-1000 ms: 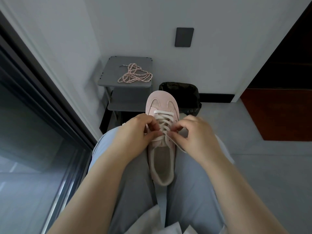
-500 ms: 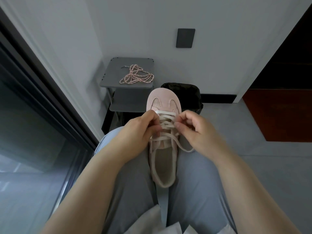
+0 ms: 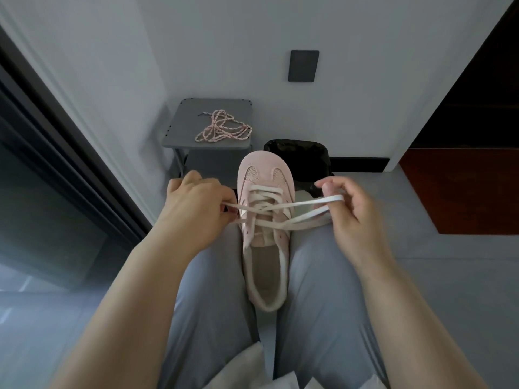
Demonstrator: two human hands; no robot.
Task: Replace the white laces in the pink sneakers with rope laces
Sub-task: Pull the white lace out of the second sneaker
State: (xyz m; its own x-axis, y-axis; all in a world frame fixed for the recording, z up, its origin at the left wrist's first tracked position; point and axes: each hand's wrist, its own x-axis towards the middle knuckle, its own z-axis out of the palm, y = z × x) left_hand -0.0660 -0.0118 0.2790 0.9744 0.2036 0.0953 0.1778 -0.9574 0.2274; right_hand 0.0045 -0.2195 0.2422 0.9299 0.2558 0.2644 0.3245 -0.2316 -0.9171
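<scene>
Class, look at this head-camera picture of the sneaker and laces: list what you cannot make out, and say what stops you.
Head view:
- Left hand: its back hides the fingertips pinching the white lace.
- Pink sneaker: sole and sides hidden between the thighs.
- Rope laces on the grey stool: too small and tangled to count.
- Black bin: front hidden behind the sneaker's toe.

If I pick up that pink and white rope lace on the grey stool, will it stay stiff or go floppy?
Probably floppy: the pink-and-white rope lace lies in loose, tangled loops on the flat grey stool, so it would likely dangle. It looks thin, so probably light. Being tangled, it may lift as one bunch.
</scene>
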